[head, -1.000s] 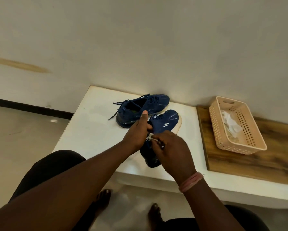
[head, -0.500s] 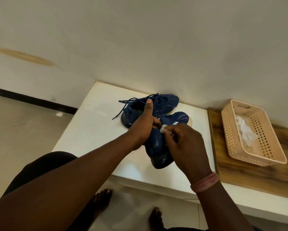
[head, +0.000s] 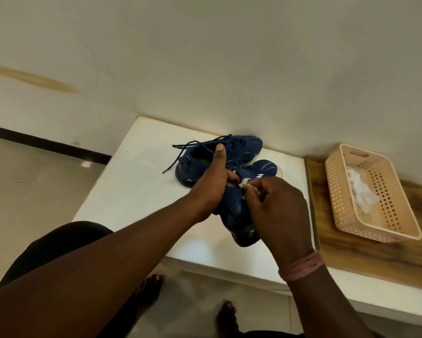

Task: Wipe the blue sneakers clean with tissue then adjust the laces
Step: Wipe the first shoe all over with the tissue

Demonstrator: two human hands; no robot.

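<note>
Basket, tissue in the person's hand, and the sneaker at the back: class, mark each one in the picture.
basket (head: 411, 231): head view, on its near right rim.
tissue (head: 244, 182): head view, on the white wad pinched by the right hand.
back sneaker (head: 250, 145): head view, on its blue toe fabric.

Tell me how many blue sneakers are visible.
2. The far blue sneaker lies on the white table by the wall; the near blue sneaker is held in both hands, left hand, right hand.
</note>
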